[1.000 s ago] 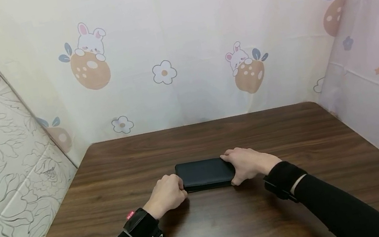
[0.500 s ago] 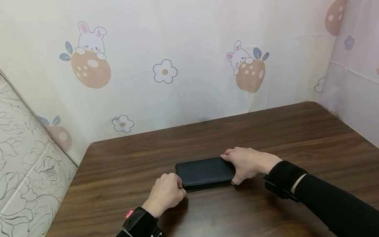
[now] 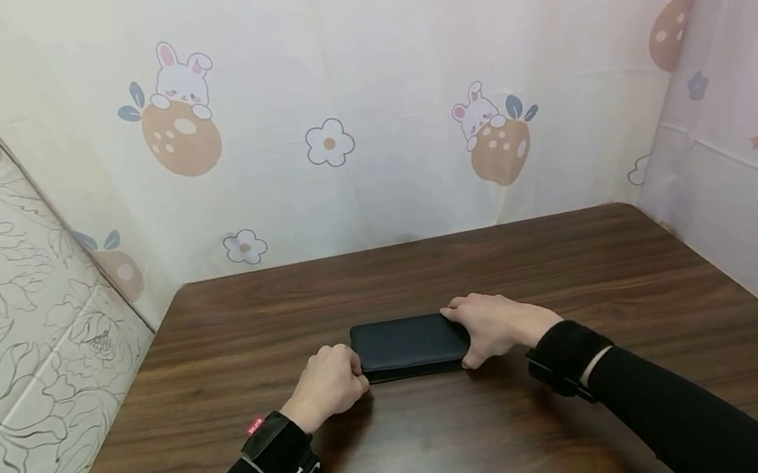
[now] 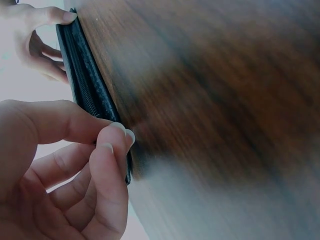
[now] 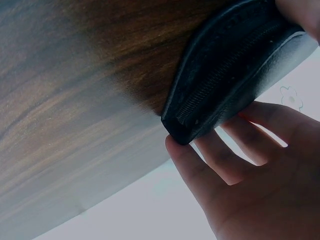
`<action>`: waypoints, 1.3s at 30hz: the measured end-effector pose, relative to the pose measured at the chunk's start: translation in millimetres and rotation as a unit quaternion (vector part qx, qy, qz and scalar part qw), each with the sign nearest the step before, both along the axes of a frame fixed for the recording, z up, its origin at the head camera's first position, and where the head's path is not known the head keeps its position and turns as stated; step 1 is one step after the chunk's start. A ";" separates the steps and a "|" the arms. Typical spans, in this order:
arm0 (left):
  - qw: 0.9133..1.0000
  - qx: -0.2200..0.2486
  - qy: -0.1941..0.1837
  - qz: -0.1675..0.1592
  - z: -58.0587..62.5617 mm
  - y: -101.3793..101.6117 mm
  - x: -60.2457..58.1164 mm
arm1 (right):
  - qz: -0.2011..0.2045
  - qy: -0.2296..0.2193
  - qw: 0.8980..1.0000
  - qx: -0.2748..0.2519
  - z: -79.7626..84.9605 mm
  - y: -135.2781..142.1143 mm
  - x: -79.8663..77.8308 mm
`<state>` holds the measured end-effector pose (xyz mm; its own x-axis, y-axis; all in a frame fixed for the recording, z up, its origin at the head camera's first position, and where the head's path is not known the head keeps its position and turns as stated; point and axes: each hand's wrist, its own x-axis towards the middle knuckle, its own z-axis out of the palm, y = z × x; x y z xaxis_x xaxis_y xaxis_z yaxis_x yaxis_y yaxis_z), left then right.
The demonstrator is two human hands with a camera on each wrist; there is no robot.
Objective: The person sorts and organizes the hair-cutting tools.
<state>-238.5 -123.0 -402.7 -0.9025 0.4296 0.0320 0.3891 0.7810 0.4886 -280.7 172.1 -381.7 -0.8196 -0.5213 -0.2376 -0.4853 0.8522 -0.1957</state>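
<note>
A black zip wallet [image 3: 409, 345] lies flat on the wooden table, its long zipper side facing me. My right hand [image 3: 497, 324] grips its right end, thumb on the near corner and fingers around the far one. In the right wrist view the zipper [image 5: 220, 75] runs between the two covers, and the teeth show as a continuous row. At the wallet's left end, the left hand [image 3: 329, 385] has thumb and fingertips pinched together on the zipper line. In the left wrist view these fingertips [image 4: 117, 127] hide the zipper pull between them.
The brown wooden table [image 3: 417, 450] reaches back to a pale curtain [image 3: 319, 69] printed with rabbits and fruit. Patterned sheets also hang along the left and right sides. Both wrists wear black straps.
My left hand has shifted slightly to the left along the wallet's end, still pinching. The right hand and the wallet stay in place.
</note>
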 end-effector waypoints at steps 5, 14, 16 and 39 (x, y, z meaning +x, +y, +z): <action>1.000 -0.001 -0.003 0.002 1.5 0.1 1.0 | 0.003 -0.001 1.000 -0.002 -0.1 0.0 0.4; 1.000 0.000 -0.003 -0.002 1.4 -0.4 0.1 | 0.000 -0.003 1.000 0.000 0.2 0.7 0.8; 1.000 0.001 -0.003 -0.006 1.2 -0.9 -0.2 | 0.000 -0.003 1.000 0.000 0.2 0.8 0.9; 1.000 -0.013 -0.001 0.003 2.1 -4.9 -6.4 | -0.003 -0.004 1.000 -0.002 0.5 0.5 1.3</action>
<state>-244.9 -127.9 -400.6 -0.9055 0.4240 0.0188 0.3824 0.7957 0.4697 -279.4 172.7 -381.3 -0.8208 -0.5177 -0.2413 -0.4792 0.8540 -0.2025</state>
